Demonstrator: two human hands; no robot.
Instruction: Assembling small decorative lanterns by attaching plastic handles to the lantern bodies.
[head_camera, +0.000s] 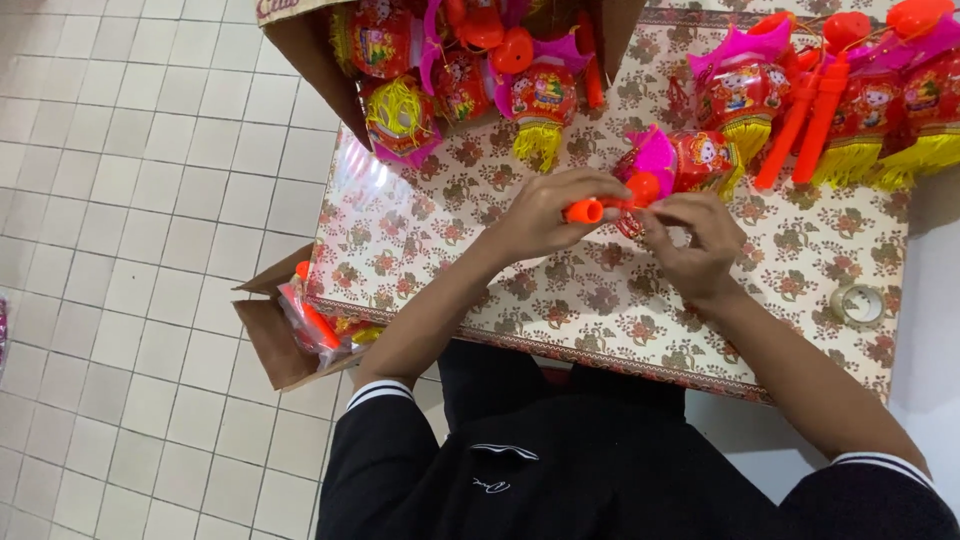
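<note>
Near the middle of the frame, both hands met over a small toy lantern (680, 165) that lay on the bench (480, 260), which was covered in a flowered cloth. The left hand (545, 215) was curled shut around an orange handle (585, 210), whose open end stuck out toward the left of its fingers. The right hand (700, 240) sat just beside it to the right, its fingers pinched together on something small at the lantern's lower edge; what exactly it pinched could not be told. The lantern, red with a pink roof and a yellow fringe, lay just above and between the two hands, touching both, with an orange knob showing at the fingertips. At the upper right of the frame a row of finished lanterns (860, 100) lay on the bench with orange sticks (810, 130) across them, well apart from the hands. At the top centre a cardboard box (310, 60) held more lanterns of the same kind. At the lower left, beside the bench and over the tiled floor (120, 200), a second open box (275, 345) held bagged parts. A roll of clear tape (858, 303) lay on the bench at the right, apart from the right hand.
</note>
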